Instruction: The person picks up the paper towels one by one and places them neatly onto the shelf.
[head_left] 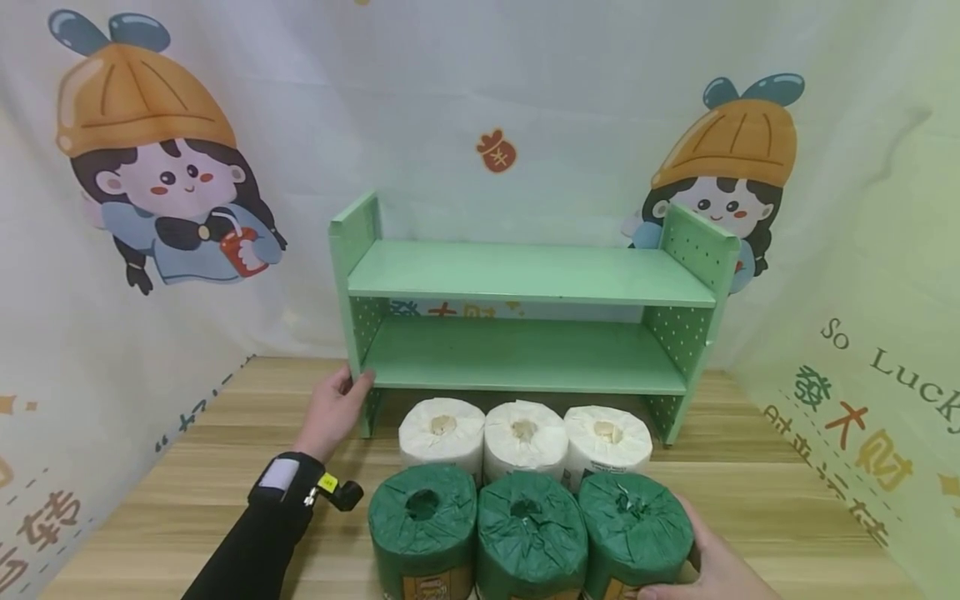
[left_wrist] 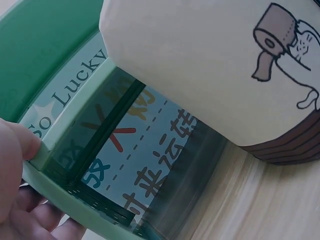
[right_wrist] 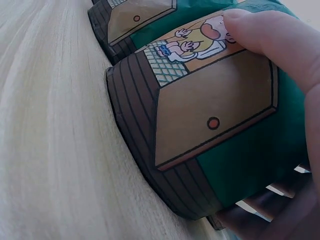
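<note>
My left hand grips the left side panel of a light green two-tier shelf. In the left wrist view the thumb lies on the edge of the lower board and the fingers wrap behind the panel. At the lower right, my right hand holds the rightmost green-wrapped toilet roll, its thumb across the printed front and its fingers around the far side. Two more green rolls, a middle one and a left one, stand upright in the same row.
Three white-wrapped toilet rolls, left, middle and right, stand between the green row and the shelf. All are on a wood-grain table. A printed cloth backdrop surrounds the table at the back and sides.
</note>
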